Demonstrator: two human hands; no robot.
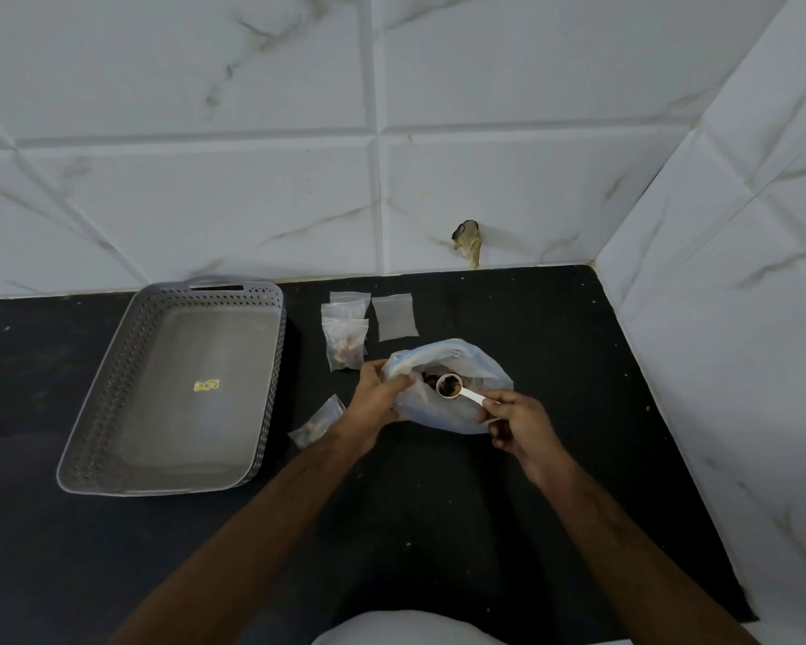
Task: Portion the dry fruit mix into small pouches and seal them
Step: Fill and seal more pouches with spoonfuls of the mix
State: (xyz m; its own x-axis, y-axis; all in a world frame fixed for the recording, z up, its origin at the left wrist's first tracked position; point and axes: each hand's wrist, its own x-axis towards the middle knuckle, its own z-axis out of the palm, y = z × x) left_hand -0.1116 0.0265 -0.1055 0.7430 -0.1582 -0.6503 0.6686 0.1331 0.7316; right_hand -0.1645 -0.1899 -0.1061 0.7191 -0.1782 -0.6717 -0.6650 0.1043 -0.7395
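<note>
White plastic, a small measuring scoop (457,389), sits loaded with dry fruit mix (448,387) just above the open mouth of the big bag (452,388) in the middle of the black desk (508,505). The right hand (517,425) pinches the end of its handle between thumb and fingertips, that grip tight on the handle alone. The handle's long axis runs from the hand at about four o'clock up to the bowl at about ten o'clock. The left hand (375,393) has its fingers curled round the bag's near-left rim, holding the mouth open.

What the coming move seems to turn on is the way to the pouches. The empty pouches (394,316) lie flat at twelve o'clock from the bag, near it; a filled pouch (345,349) stands at eleven o'clock, and another filled pouch (319,421) lies at eight o'clock, partly under the left wrist. The left hand is the nearer one to all of them, so it would likely have to let go of the bag to fetch one. A grey basket (112,379) stands well apart at nine o'clock.
</note>
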